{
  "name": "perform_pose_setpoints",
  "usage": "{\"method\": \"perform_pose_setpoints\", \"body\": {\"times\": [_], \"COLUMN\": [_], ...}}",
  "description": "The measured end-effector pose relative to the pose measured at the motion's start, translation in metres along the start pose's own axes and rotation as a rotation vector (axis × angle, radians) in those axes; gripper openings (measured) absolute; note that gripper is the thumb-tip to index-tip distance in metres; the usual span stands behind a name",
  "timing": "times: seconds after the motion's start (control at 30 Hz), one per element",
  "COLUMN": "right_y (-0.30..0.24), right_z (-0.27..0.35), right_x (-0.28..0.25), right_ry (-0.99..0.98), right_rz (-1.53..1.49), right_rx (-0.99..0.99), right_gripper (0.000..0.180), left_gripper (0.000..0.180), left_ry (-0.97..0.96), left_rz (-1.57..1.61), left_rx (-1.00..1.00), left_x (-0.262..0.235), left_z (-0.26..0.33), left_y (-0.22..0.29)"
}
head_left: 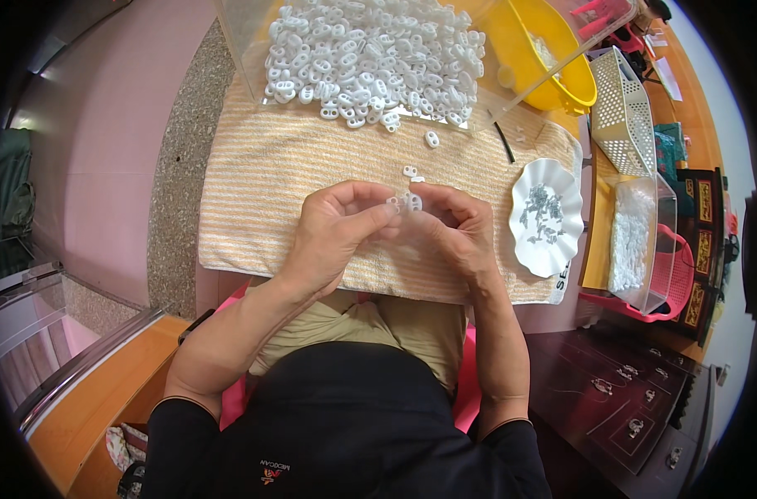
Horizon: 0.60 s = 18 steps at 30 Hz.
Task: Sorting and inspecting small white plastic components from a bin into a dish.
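Over the towel (253, 191), my two hands meet at the fingertips. Thumb and forefinger of my left hand (337, 223) are closed on a small clear plastic piece (394, 202). Pinched in my right hand (461, 229) is a small white oval plastic piece with two holes (413, 202), almost touching the clear one. Just beyond the fingers lie a loose white two-hole piece (410, 171) and another partly hidden one. Farther off sits a single white oval piece (432, 140). To the right, a white scalloped dish (524, 249) holds many small grey metal-looking parts.
A clear bin (244, 50) at the back holds a heap of white two-hole pieces (370, 58). Right of it stand a yellow basin (574, 91) and a perforated cream basket (623, 108). A black stick (505, 141) lies near the dish. A clear box (665, 241) stands far right.
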State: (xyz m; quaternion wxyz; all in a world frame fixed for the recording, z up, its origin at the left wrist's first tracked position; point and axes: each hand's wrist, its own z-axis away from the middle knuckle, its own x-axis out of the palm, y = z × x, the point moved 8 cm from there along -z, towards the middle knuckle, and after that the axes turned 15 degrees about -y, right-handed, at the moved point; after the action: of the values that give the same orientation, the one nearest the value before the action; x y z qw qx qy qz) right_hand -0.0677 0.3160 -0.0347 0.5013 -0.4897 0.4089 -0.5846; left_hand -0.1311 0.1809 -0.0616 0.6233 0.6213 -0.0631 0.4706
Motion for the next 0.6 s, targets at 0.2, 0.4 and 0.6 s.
{"method": "perform_pose_setpoints", "body": {"times": [0.2,0.4,0.6], "right_y": [-0.0009,-0.0002,-0.0027], "right_z": [-0.0006,-0.0006,-0.0014], "right_x": [0.0017,0.001,0.0044], "right_ry": [-0.002,-0.003,-0.026], "right_rz": [-0.004,0.056,0.048], "right_rx": [-0.006,0.015,-0.021], "right_gripper": [0.035,0.034,0.029], "left_gripper": [0.019,0.019,0.018], "left_ry": [-0.004,-0.01,-0.022], "left_rz": [-0.002,-0.01,-0.025], "left_rx": [-0.005,0.005,0.024], "left_x": [0.0025,0.0023,0.002], "left_z": [0.0002,0.0002,-0.0003], "left_y": [0.0016,0.0008,0.0002]}}
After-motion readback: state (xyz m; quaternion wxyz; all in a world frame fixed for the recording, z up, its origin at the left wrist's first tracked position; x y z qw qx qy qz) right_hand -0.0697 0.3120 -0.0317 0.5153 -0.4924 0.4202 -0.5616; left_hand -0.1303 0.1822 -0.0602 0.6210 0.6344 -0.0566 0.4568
